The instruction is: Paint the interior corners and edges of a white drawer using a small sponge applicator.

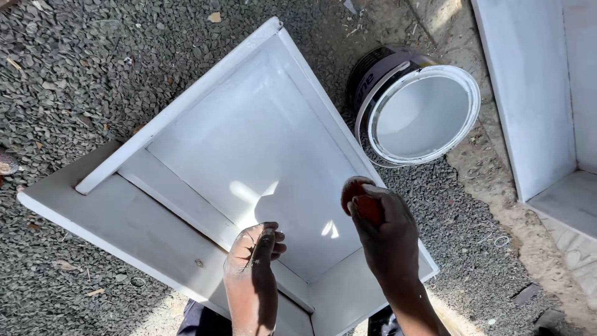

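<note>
A white-painted wooden drawer box [186,99] lies on grey gravel, its open side up and its flat front panel toward the lower left. My left hand [252,258] rests on the near wall of the drawer, fingers curled over its edge. My right hand [382,227] hovers over the drawer's right corner, closed around a small reddish-brown handle [356,190], likely of a brush; the rest of it is hidden by the hand. Right of the drawer, an open paint can [423,115] with white paint stands tilted on the ground.
Another white-painted wooden piece [528,93] stands at the right edge. Gravel [74,68] covers the ground at the left and top, sandy soil [491,180] lies by the can. Dark clothing shows at the bottom edge between my arms.
</note>
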